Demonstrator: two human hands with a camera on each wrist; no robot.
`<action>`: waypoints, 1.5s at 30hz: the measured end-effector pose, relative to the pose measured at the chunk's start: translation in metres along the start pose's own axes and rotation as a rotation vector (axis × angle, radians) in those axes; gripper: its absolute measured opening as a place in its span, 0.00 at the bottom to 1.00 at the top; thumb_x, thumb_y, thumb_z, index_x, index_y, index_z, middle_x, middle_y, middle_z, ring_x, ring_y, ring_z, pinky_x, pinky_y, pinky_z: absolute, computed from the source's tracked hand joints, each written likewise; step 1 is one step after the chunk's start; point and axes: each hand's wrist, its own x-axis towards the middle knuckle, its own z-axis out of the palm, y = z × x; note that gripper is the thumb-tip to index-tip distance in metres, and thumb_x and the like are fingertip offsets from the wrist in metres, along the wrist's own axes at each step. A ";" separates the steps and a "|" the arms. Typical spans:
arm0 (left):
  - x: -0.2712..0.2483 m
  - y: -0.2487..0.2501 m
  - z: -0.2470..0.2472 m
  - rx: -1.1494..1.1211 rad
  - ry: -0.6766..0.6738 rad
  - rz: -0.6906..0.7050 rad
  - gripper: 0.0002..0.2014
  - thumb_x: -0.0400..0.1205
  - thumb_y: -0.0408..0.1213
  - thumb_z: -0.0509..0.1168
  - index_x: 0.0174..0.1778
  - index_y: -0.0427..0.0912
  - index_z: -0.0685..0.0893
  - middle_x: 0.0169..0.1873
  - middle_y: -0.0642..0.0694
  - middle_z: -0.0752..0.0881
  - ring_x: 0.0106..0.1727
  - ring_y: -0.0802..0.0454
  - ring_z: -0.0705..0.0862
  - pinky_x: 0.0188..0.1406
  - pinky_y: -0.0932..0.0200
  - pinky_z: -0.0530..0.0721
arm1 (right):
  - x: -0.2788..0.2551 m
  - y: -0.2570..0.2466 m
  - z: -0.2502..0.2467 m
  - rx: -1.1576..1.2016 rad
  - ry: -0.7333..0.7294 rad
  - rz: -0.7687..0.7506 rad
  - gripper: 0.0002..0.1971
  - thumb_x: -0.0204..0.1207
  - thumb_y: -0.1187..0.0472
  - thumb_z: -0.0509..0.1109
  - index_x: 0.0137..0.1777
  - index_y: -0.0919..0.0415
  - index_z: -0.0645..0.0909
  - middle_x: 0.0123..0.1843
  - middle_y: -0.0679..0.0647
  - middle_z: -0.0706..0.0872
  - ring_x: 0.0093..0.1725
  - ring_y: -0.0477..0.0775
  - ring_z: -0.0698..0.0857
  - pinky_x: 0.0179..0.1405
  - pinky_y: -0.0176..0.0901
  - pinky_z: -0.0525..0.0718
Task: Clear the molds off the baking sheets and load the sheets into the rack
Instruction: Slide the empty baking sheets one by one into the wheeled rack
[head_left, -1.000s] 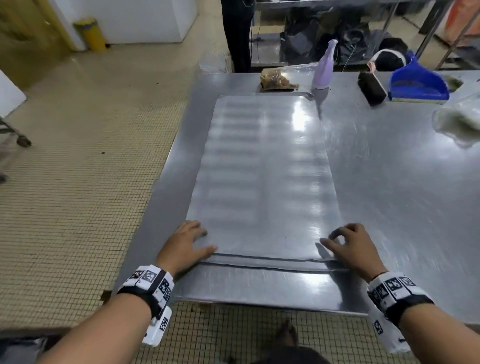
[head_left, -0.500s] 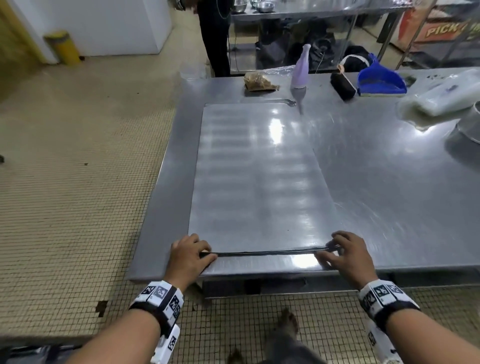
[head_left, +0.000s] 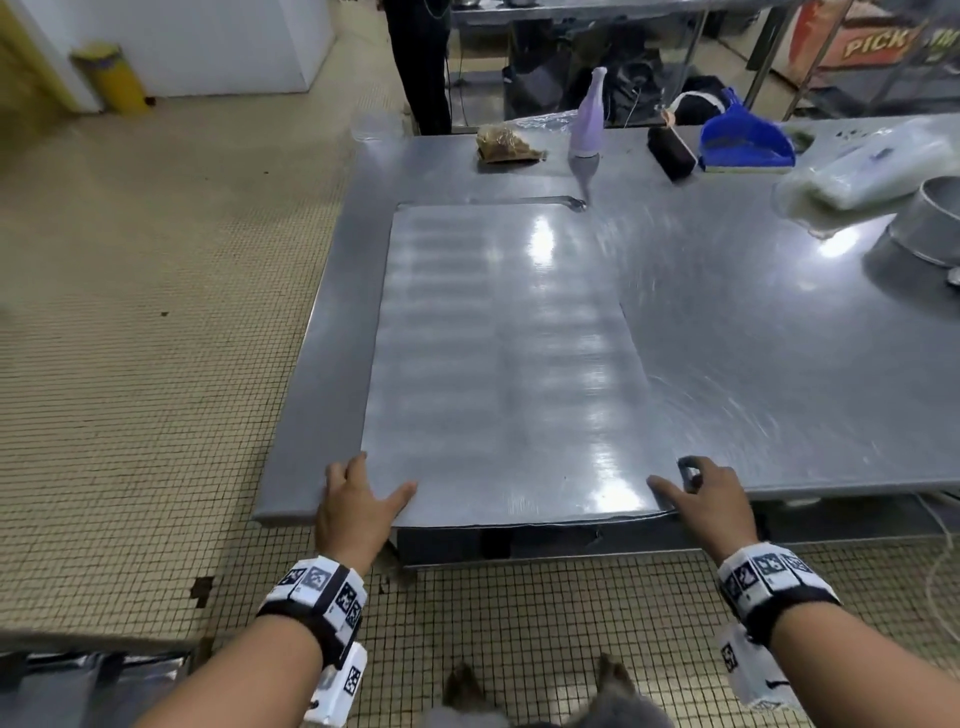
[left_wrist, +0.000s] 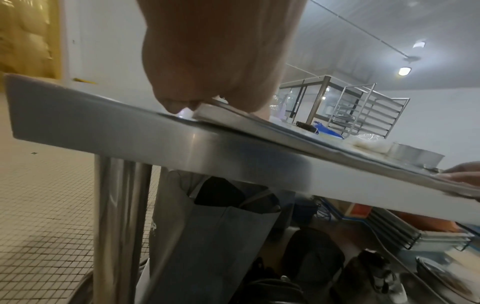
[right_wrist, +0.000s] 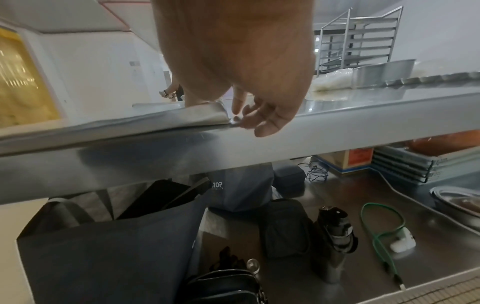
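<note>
From the head camera, the baking sheet (head_left: 509, 364) lay flat on the steel table (head_left: 779, 364), filling the centre of the frame, its near edge reaching just past the table's front edge. The left hand (head_left: 356, 506) held the sheet's lower left corner, thumb on top and fingers curled at the side edge. The right hand (head_left: 714, 501) sat at the lower right corner, thumb laid on the sheet, fingers bent beside it. Along the top of the frame stood a lilac spray bottle (head_left: 587, 117), a blue dustpan (head_left: 745, 140) and a brush (head_left: 670, 150); a round metal pan (head_left: 930, 221) showed at the right edge.

The left wrist view showed the left hand's fingertips (left_wrist: 176, 106) pinching the sheet's corner (left_wrist: 207, 111) at upper centre. A tray rack (left_wrist: 363, 111) stood at centre right.

The right wrist view showed the right hand's fingers (right_wrist: 262, 117) loosely bent beside the sheet's corner (right_wrist: 205, 114), thumb seemingly on top; I could not tell whether they truly gripped it.
</note>
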 end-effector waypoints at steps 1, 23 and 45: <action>-0.004 0.001 0.002 -0.010 0.017 -0.054 0.45 0.71 0.66 0.74 0.78 0.44 0.70 0.71 0.40 0.70 0.68 0.38 0.76 0.58 0.45 0.82 | -0.001 0.001 0.001 0.022 0.003 0.004 0.30 0.69 0.42 0.80 0.68 0.56 0.79 0.58 0.59 0.78 0.49 0.56 0.83 0.53 0.52 0.83; -0.126 0.051 0.052 -0.570 -0.194 -0.302 0.40 0.72 0.35 0.81 0.79 0.39 0.69 0.64 0.45 0.83 0.55 0.51 0.84 0.54 0.58 0.82 | 0.031 0.099 -0.103 0.265 -0.439 -0.094 0.33 0.72 0.58 0.81 0.74 0.53 0.71 0.58 0.55 0.83 0.49 0.54 0.87 0.48 0.48 0.85; -0.125 0.049 0.053 -0.616 -0.304 -0.324 0.32 0.75 0.42 0.79 0.72 0.46 0.72 0.58 0.47 0.85 0.58 0.44 0.87 0.51 0.46 0.88 | 0.016 0.111 -0.111 0.210 -0.695 -0.010 0.39 0.69 0.49 0.80 0.79 0.50 0.69 0.63 0.47 0.87 0.57 0.52 0.89 0.51 0.47 0.87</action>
